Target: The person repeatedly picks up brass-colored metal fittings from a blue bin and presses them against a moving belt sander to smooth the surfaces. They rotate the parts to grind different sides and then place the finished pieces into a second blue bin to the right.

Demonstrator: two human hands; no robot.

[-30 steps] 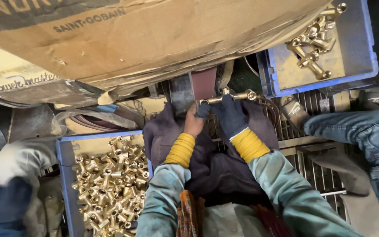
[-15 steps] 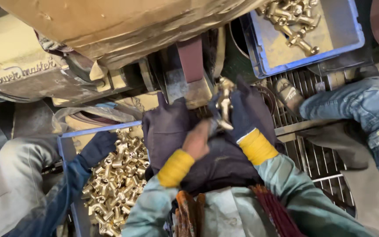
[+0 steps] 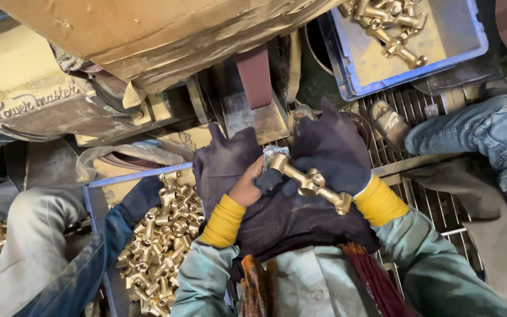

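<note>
Both hands pulled back from the belt toward my lap since half a second ago; the brass fitting now lies across my lap instead of standing upright by the sander. My right hand (image 3: 331, 154), in a dark glove with yellow cuff, is curled around the brass fitting (image 3: 310, 182), fingers wrapped over its upper end. My left hand (image 3: 239, 176), in a worn dark glove with bare skin showing through, pinches the fitting's top end with thumb and fingertips, just beside a small scrap of pale material there. The fitting is cross-shaped, tilted, its lower end pointing toward my right wrist, resting over the dark cloth (image 3: 300, 226) on my lap.

Just ahead of my hands is the reddish sanding belt (image 3: 254, 76), on its machine under a big dusty beige cover (image 3: 148, 35). Left of me, a blue crate (image 3: 92, 199) holds a heap of brass fittings (image 3: 159, 246); another person's dark-gloved hand (image 3: 142, 196) reaches into that heap, blue sleeve attached. Upper right, a second blue tray (image 3: 418, 67) holds a few more brass parts, well apart from my hands. Far right, someone's jeans leg (image 3: 488, 135) and sandalled foot (image 3: 389, 120) rest on the metal grating (image 3: 423, 194).
</note>
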